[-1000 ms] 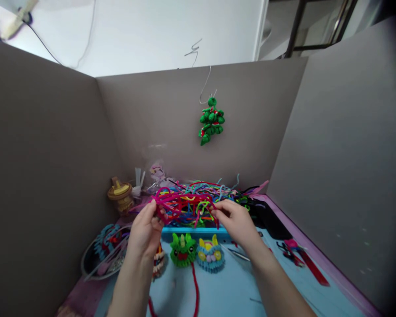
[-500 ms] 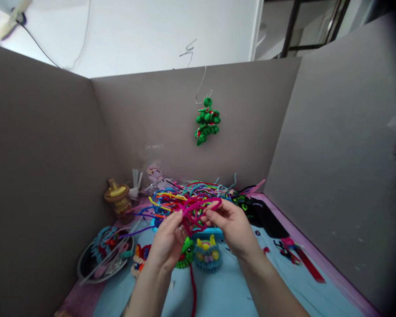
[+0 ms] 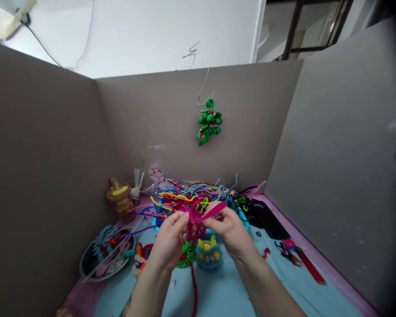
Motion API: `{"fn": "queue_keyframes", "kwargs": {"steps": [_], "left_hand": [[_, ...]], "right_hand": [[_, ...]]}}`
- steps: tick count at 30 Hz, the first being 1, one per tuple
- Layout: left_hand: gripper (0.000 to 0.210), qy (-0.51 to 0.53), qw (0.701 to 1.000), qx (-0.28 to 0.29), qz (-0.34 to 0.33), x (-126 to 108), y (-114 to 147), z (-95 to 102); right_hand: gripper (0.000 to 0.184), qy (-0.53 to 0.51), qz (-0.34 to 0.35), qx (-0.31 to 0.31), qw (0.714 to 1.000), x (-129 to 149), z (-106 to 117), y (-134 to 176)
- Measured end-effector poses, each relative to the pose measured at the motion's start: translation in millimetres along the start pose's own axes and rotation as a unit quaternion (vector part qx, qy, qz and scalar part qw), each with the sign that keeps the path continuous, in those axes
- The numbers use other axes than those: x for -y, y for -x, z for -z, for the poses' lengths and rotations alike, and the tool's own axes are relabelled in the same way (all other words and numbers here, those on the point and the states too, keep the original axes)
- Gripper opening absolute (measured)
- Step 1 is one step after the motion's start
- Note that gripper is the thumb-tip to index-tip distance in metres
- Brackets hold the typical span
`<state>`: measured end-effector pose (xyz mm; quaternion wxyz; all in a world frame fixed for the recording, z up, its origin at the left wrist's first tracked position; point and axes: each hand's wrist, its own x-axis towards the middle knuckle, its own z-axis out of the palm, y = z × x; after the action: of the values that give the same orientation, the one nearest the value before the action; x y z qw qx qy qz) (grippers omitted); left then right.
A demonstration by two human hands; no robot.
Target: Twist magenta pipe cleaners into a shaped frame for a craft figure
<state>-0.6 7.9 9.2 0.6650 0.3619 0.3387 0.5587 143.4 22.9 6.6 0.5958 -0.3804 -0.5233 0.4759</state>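
Note:
Both hands are raised above the table with a magenta pipe cleaner (image 3: 198, 215) bent into loops between them. My left hand (image 3: 173, 233) pinches its left part, where several strands cross. The fingers of my right hand (image 3: 229, 226) are closed on a long loop at the right. Below the hands stand a green pipe-cleaner figure (image 3: 186, 255) with a dark eye and a blue-grey one (image 3: 209, 259) with yellow ears. An orange and red figure (image 3: 141, 259) is partly hidden by my left wrist. A dark red pipe cleaner (image 3: 194, 290) trails toward the front edge.
Behind the hands, a blue tray (image 3: 244, 222) overflows with coloured pipe cleaners. A bowl of parts (image 3: 107, 255) and a brown cup (image 3: 120, 198) stand left. Scissors (image 3: 288, 253), a red strip (image 3: 310, 266) and a black phone-like slab (image 3: 273, 220) lie right. A green tree ornament (image 3: 210, 121) hangs behind.
The magenta loop at my right hand has swung lower and now points right. My right hand has shifted slightly down, and both hands still hold the pipe cleaner. The view has moved a little.

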Motion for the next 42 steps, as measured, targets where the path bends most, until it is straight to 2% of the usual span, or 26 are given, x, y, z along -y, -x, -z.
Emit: {"fn": "queue_keyframes", "kwargs": {"steps": [5,8,11,13,14,16,17,18,20,22,23,26,34,38,42], "left_hand": [[0.019,0.047,0.999,0.016,0.006,0.5,0.4,3.5],[0.020,0.048,0.999,0.005,0.023,-1.0,1.9,2.5],[0.022,0.045,0.999,-0.017,0.007,-4.3,0.8,2.1],[0.022,0.052,0.997,-0.048,-0.027,-6.4,-1.6,3.1],[0.023,0.059,0.995,-0.067,-0.046,-7.1,-3.0,3.8],[0.023,0.056,0.990,-0.100,-0.079,-6.9,-5.4,4.8],[0.022,0.046,0.989,-0.109,-0.094,-6.0,-6.1,4.8],[0.021,0.032,0.987,-0.115,-0.108,-4.7,-6.4,4.3],[0.020,0.003,0.985,-0.118,-0.129,-1.1,-5.5,1.5],[0.021,-0.013,0.984,-0.117,-0.133,2.7,-3.3,-3.0],[0.022,-0.014,0.984,-0.118,-0.129,4.5,-2.0,-5.4],[0.025,-0.012,0.986,-0.118,-0.116,8.6,0.4,-11.2],[0.024,0.050,0.987,-0.113,-0.100,11.6,-1.5,-12.6],[0.023,0.095,0.985,-0.105,-0.103,9.9,-3.3,-12.2],[0.018,0.136,0.975,-0.140,-0.103,4.0,-8.1,-7.6]], "right_hand": [[0.040,-0.051,-0.075,0.058,0.994,-1.4,-3.0,3.8],[0.028,0.010,-0.035,0.052,0.998,-5.5,-5.7,3.6],[0.023,0.060,0.009,0.048,0.997,-8.8,-6.8,1.4],[0.027,0.093,0.035,0.011,0.995,-9.7,-6.1,1.0],[0.029,0.123,0.055,-0.034,0.990,-9.5,-5.6,1.6],[0.027,0.203,0.125,-0.134,0.962,-8.3,-5.0,5.1],[0.022,0.244,0.174,-0.151,0.942,-7.3,-5.3,7.7],[0.018,0.278,0.228,-0.130,0.924,-6.3,-6.0,10.5],[0.012,0.321,0.322,-0.010,0.891,-4.9,-8.8,15.8],[0.016,0.352,0.370,0.081,0.856,-4.7,-12.1,19.0],[0.019,0.368,0.379,0.093,0.844,-5.1,-13.4,19.6],[0.024,0.410,0.378,0.086,0.826,-6.5,-14.9,19.0],[0.022,0.460,0.363,0.070,0.807,-9.9,-17.5,17.9],[0.021,0.436,0.398,0.074,0.804,-10.4,-19.0,18.5],[0.020,0.397,0.455,0.119,0.788,-6.1,-21.7,21.2]]}}
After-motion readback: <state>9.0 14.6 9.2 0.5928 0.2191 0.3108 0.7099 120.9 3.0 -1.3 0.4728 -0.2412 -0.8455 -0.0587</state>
